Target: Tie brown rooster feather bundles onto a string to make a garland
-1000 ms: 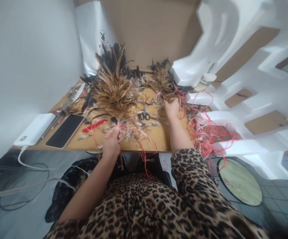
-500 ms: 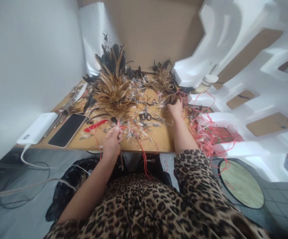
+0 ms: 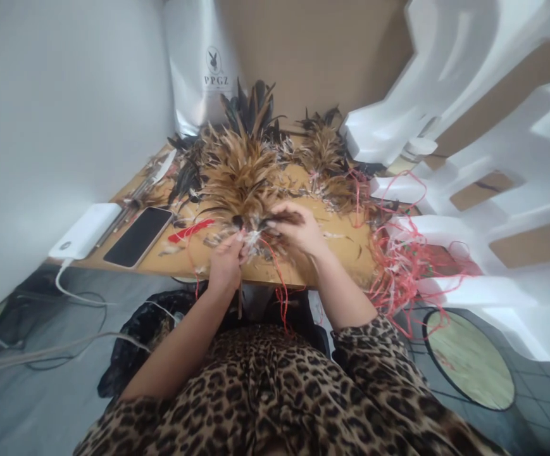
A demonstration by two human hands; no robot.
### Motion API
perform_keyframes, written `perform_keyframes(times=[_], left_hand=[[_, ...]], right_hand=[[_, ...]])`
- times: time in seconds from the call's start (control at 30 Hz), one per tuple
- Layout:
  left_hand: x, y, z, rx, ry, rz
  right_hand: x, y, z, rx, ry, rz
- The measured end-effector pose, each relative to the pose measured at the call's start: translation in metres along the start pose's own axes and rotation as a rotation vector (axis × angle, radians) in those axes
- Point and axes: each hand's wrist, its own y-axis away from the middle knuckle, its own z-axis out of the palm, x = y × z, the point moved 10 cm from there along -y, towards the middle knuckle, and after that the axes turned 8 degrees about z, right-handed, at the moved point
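Where the wooden table point(image 3: 348, 253) ends, low in the middle of the frame, a thin stick point(image 3: 240, 304) hangs below the left hand point(image 3: 226, 258), which grips the feather duster point(image 3: 242, 164) at its base. Red string point(image 3: 282, 295) trails over the edge just right of it. The right hand point(image 3: 307, 234), right of centre, pinches a tuft of brown feathers point(image 3: 288, 217); whether the tuft touches the duster is hard to tell. The duster spreads up mid-frame and should handle light, its plumes soft and easily bent, so the stiff stick looks the safest hold. Beyond, upper right of centre, lies a smaller feather bundle point(image 3: 322, 149); a silver bag point(image 3: 193, 38) stands upper left of centre.
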Motion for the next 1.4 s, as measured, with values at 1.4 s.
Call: perform_keyframes(times=[1.4], left_hand=[[0.006,0.003,-0.002,-0.084,-0.046,0.085]], right_hand=[[0.047,-0.015,0.031,0.066,-0.01,0.144]])
